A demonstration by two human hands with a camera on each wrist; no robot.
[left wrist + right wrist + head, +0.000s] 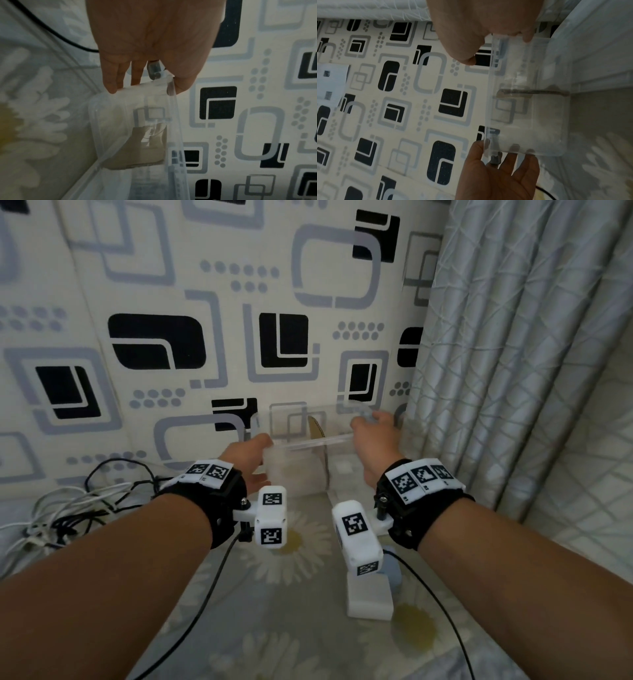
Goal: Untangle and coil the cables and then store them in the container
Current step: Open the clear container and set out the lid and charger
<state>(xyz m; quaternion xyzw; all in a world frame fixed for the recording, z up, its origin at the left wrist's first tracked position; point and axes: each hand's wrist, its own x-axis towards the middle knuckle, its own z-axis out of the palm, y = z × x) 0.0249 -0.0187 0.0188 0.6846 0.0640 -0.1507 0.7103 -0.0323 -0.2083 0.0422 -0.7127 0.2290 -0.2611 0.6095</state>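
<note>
A clear plastic container [301, 474] is held above the flowered bed sheet, close to the patterned wall. My left hand [250, 455] grips its left end, thumb at the rim and fingers on the outer wall [137, 135]. My right hand [373, 433] pinches the right end [527, 108] between thumb and fingers. In the right wrist view the left hand [501, 173] shows at the bottom. A flat brown piece [145, 146] shows through the container's wall. The tangle of black and white cables [68, 508] lies on the bed at the left, away from both hands.
A grey patterned curtain [513, 354] hangs at the right, just beyond the container. A white block [370, 601] and a blue-grey object [392, 573] lie on the bed under my right wrist. Black leads [205, 594] trail from the wrist cameras.
</note>
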